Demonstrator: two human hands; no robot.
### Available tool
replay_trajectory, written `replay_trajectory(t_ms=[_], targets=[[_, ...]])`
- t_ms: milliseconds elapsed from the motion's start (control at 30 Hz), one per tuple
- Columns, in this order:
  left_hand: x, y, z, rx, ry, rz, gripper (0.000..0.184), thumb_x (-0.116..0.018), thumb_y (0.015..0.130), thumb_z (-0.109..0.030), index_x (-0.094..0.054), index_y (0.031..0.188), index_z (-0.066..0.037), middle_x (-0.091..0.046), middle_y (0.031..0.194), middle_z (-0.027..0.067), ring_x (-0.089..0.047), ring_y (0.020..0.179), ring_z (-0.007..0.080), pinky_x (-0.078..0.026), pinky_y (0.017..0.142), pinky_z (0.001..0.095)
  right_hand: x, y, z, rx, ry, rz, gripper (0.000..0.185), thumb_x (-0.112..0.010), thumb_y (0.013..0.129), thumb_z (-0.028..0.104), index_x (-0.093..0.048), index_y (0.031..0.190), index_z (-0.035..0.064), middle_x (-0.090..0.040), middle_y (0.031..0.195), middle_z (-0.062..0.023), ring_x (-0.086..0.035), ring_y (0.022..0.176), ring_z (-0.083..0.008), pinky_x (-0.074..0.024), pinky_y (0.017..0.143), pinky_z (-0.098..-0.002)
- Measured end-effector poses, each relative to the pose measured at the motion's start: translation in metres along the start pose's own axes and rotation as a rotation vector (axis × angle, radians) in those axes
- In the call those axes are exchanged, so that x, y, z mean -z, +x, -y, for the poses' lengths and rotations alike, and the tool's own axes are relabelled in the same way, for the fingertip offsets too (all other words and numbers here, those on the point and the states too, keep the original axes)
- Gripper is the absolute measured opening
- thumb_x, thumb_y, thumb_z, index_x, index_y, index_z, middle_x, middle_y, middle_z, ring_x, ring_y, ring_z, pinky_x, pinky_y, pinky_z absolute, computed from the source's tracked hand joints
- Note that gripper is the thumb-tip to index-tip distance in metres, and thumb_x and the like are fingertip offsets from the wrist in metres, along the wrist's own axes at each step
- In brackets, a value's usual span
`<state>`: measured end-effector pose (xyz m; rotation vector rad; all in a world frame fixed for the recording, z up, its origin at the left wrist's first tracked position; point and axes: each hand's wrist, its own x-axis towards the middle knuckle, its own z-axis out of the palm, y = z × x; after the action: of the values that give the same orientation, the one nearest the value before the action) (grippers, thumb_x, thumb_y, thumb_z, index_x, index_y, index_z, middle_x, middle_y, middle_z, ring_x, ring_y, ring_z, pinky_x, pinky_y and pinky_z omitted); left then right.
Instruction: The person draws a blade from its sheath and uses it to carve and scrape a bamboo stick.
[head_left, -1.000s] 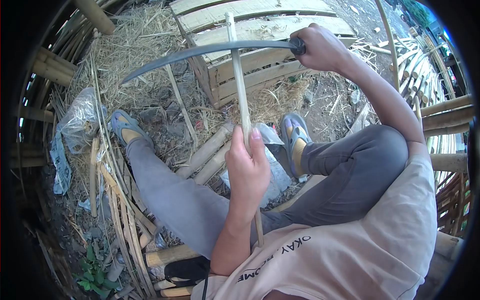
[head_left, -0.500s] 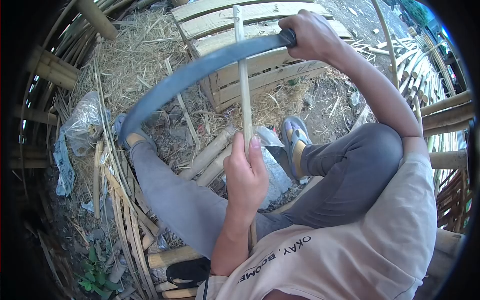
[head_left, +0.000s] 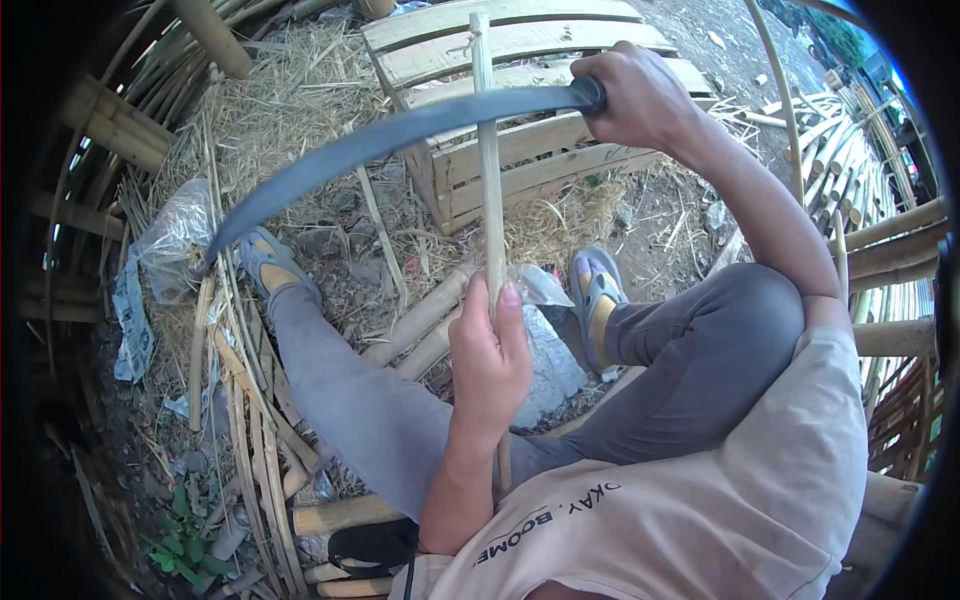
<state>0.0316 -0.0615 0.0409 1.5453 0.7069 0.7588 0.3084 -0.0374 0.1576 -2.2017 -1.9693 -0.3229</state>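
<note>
My left hand [head_left: 490, 350] is closed around the lower part of a thin, pale bamboo stick [head_left: 491, 215], thumb and index finger lying along it. The stick stands nearly upright, its lower end close to my shirt. In my right hand [head_left: 640, 98] is the dark handle of a long curved machete [head_left: 350, 150]. Its blade reaches across to the left, crossing the stick's upper part well above my left hand. I cannot tell whether the edge touches the stick. A small sliver curls from the stick near its top.
A slatted wooden crate [head_left: 540, 165] stands ahead, with straw [head_left: 290, 95] beside it. Bamboo pieces [head_left: 425, 320] and a grey stone block [head_left: 545, 370] lie between my sandalled feet. Plastic bags [head_left: 175, 245] and split bamboo strips [head_left: 255, 440] are at left; stacked bamboo poles [head_left: 835, 150] are at right.
My right hand and the machete handle have moved slightly down and right, and the blade tip swung left. My left hand keeps its hold on the stick. The view has shifted a little.
</note>
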Motion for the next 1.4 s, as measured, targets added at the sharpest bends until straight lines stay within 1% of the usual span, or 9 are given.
replay_trajectory(t_ms=[33,167,367,600,800,867,967,1200,1400], targets=[[0.0,-0.002,-0.003,0.03,-0.012,0.004,0.024,-0.045,0.108,-0.024,-0.051,0.097,-0.004,-0.042,0.062,-0.0053,-0.038,0.051,0.0016,-0.03,0.045,0.0218,-0.016,0.002,-0.01,0.179,-0.102,-0.186,0.022,-0.066,0.065,0.005,-0.075,0.086,0.0026,-0.067,0.065,-0.0159,-0.064,0.058,-0.0292,-0.0536,0.06,-0.0383],[0.008,0.002,-0.008,0.033,0.086,-0.06,0.023,-0.046,0.106,-0.018,-0.05,0.092,0.0,-0.045,0.055,0.0068,-0.042,0.047,0.0158,-0.033,0.047,0.0363,-0.012,0.019,-0.038,-0.109,-0.031,-0.131,0.014,-0.063,0.063,0.005,-0.07,0.075,0.0035,-0.058,0.055,-0.0102,-0.053,0.048,-0.0223,-0.0425,0.048,-0.0376],[0.002,-0.003,-0.006,0.002,0.135,-0.057,0.02,-0.046,0.105,-0.015,-0.05,0.093,0.0,-0.045,0.057,0.009,-0.043,0.047,0.0171,-0.032,0.047,0.0375,-0.003,0.011,-0.001,0.03,-0.095,-0.051,0.017,-0.067,0.061,0.007,-0.072,0.077,0.0029,-0.067,0.066,-0.0162,-0.067,0.062,-0.0316,-0.0535,0.062,-0.042],[0.0,-0.002,-0.008,0.027,0.109,-0.056,0.02,-0.047,0.105,-0.016,-0.052,0.096,0.001,-0.045,0.058,0.0062,-0.042,0.048,0.0135,-0.033,0.047,0.0339,-0.006,0.007,-0.007,0.118,-0.082,-0.153,0.011,-0.065,0.064,0.004,-0.069,0.074,0.0027,-0.058,0.057,-0.0141,-0.061,0.056,-0.0279,-0.0483,0.057,-0.0418],[0.002,0.0,-0.012,0.046,0.04,-0.062,0.022,-0.046,0.106,-0.018,-0.052,0.095,0.0,-0.044,0.058,0.0021,-0.041,0.051,0.0073,-0.032,0.047,0.0299,0.0,0.005,-0.02,-0.154,0.007,-0.101,0.012,-0.065,0.066,0.006,-0.069,0.077,0.0013,-0.06,0.059,-0.0149,-0.06,0.055,-0.0286,-0.0477,0.057,-0.042],[0.001,-0.005,-0.009,0.066,0.003,-0.002,0.022,-0.046,0.106,-0.019,-0.052,0.095,-0.001,-0.044,0.058,0.0021,-0.041,0.051,0.007,-0.032,0.047,0.0298,0.002,0.007,-0.008,0.094,-0.075,-0.141,0.012,-0.065,0.063,0.005,-0.068,0.074,0.0017,-0.06,0.059,-0.0164,-0.059,0.055,-0.0338,-0.0484,0.057,-0.0444],[0.005,-0.008,-0.012,0.06,0.046,-0.003,0.023,-0.046,0.106,-0.02,-0.051,0.094,-0.001,-0.044,0.057,0.0022,-0.041,0.05,0.0075,-0.032,0.046,0.0294,-0.003,0.024,-0.036,-0.192,-0.114,-0.037,0.011,-0.062,0.066,0.006,-0.069,0.074,0.0017,-0.061,0.058,-0.0142,-0.056,0.048,-0.0294,-0.0478,0.052,-0.0406],[0.002,-0.006,-0.01,0.009,-0.189,0.029,0.023,-0.043,0.109,-0.025,-0.05,0.103,-0.004,-0.038,0.061,-0.0071,-0.033,0.046,-0.0009,-0.027,0.04,0.018,-0.036,0.002,-0.027,-0.062,-0.152,0.137,0.025,-0.067,0.065,0.011,-0.077,0.088,0.0094,-0.07,0.07,-0.0147,-0.067,0.06,-0.029,-0.0576,0.063,-0.0383],[0.007,0.0,-0.014,0.074,-0.398,0.035,0.027,-0.038,0.11,-0.033,-0.046,0.099,-0.009,-0.036,0.059,-0.0067,-0.03,0.044,-0.0005,-0.025,0.037,0.0181,-0.036,0.004,-0.055,-0.39,0.144,0.154,0.024,-0.07,0.079,0.02,-0.076,0.096,0.0031,-0.071,0.072,-0.0141,-0.068,0.066,-0.0216,-0.0538,0.065,-0.0348]])
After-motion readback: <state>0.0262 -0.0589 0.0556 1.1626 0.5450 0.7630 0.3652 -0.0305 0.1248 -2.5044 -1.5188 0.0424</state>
